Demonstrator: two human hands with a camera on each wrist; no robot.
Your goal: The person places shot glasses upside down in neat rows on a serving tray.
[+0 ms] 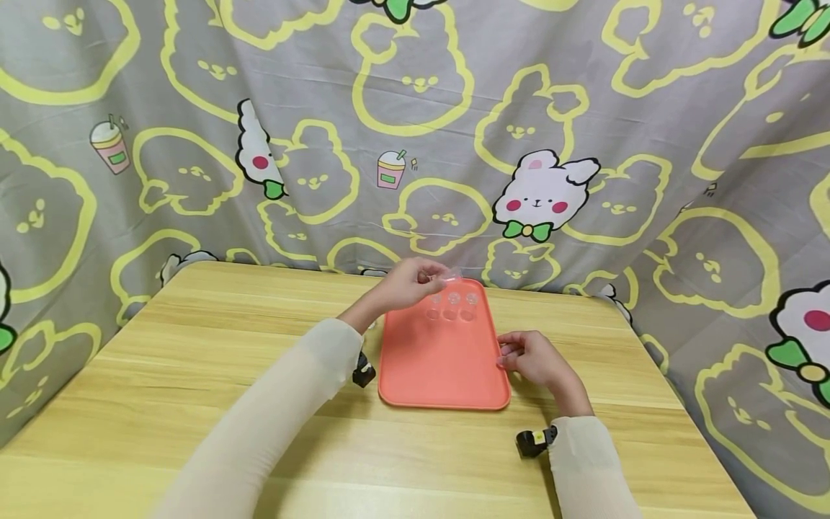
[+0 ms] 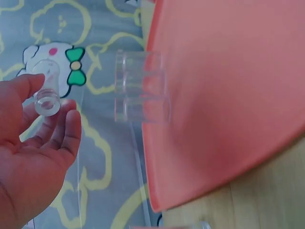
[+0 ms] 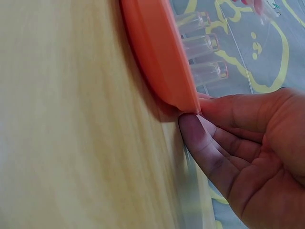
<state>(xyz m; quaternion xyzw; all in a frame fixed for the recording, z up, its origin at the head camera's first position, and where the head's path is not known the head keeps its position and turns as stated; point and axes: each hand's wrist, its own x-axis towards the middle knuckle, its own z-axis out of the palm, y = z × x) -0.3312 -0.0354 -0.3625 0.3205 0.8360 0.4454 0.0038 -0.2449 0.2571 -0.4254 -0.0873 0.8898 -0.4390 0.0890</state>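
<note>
Your left hand pinches a clear cup, seemingly light, stiff and slippery; hold its sides. Your right hand pinches the tray at its right rim.

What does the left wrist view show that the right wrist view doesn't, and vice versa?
Only the left wrist view: the palm of the left hand and the floor of the red tray.
Only the right wrist view: the right hand pinching that tray's rim.
Both: parts of the tray, clear cups, patterned curtain and wooden table.
</note>
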